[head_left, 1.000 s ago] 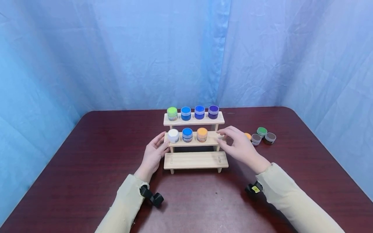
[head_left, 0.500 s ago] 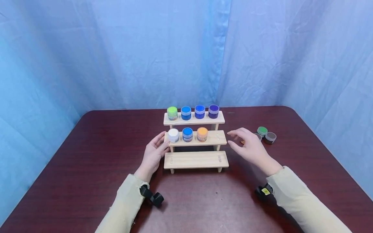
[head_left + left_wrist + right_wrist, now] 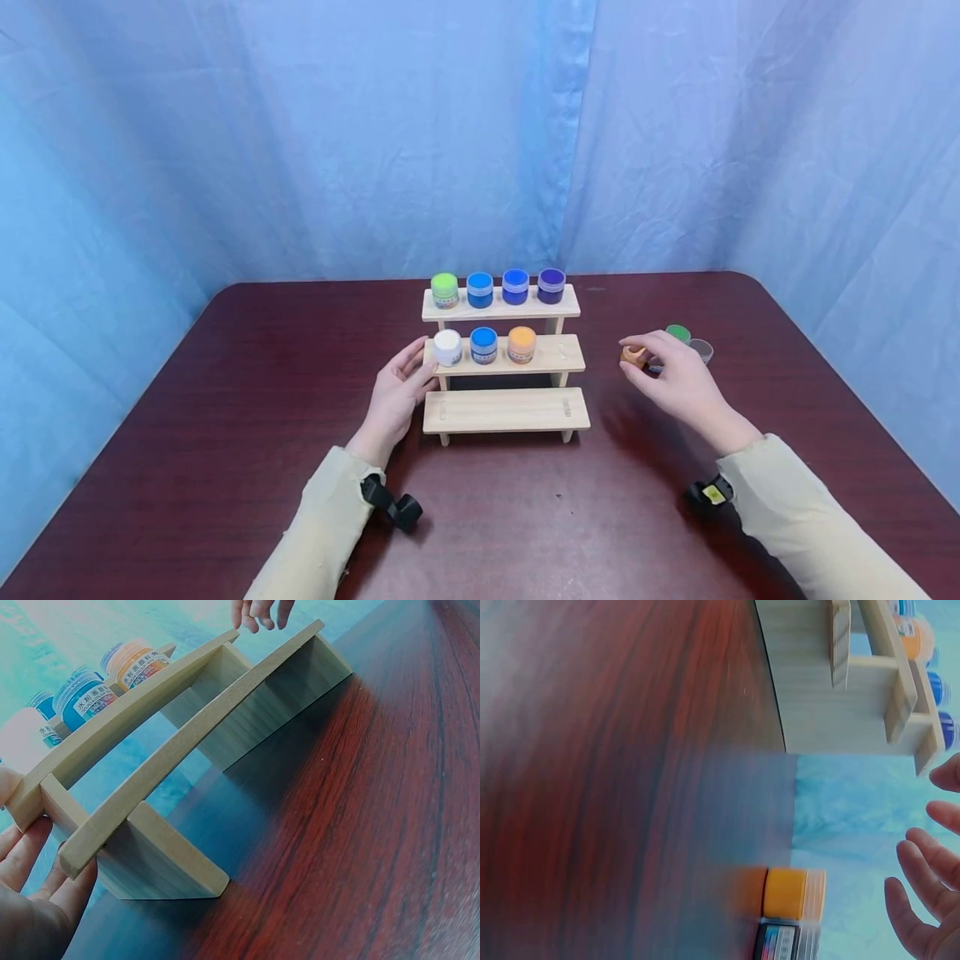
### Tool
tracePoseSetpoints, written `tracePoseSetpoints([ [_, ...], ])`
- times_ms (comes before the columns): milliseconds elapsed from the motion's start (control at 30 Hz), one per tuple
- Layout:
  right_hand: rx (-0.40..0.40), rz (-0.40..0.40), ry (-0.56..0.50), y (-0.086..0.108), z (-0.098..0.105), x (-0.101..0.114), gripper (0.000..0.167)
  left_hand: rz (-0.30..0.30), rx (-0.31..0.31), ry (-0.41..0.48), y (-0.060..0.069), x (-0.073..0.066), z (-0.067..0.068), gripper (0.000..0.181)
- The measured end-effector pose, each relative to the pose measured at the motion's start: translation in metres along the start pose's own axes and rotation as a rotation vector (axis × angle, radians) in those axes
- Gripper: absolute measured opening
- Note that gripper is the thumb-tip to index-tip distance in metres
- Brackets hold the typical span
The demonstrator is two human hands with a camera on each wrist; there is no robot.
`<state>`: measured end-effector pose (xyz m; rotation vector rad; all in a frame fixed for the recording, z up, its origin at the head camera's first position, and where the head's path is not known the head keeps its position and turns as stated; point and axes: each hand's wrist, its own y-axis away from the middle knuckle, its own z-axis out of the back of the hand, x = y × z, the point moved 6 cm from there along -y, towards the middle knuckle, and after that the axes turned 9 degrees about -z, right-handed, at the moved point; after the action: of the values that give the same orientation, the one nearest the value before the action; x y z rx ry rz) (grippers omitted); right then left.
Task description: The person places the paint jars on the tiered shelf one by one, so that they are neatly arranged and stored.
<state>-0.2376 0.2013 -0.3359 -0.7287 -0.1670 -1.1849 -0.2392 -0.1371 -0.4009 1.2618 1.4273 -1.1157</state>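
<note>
Right hand (image 3: 678,377) nearer tabletop orange jar (image 3: 784,894)

Left fingers (image 3: 28,851) on wooden rack (image 3: 191,745)

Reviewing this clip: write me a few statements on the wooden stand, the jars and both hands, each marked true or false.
1. The top tier of the wooden stand holds four jars. True.
2. Leftmost on the middle tier is a purple jar. False: it is the white jar.
3. The left hand grips the wooden stand at its left side. True.
4. The bottom tier bears two jars. False: no jar stands there.
5. The right hand is over the bottom tier. False: it is at the orange jar right of the wooden stand.
</note>
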Motion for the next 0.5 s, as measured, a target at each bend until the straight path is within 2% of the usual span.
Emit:
tracePoseSetpoints([
  [500,0.028,-0.116,0.083,0.001,0.022,-0.033,0.030,0.005,-0.010,-0.007,0.002,-0.001,0.000,0.055],
])
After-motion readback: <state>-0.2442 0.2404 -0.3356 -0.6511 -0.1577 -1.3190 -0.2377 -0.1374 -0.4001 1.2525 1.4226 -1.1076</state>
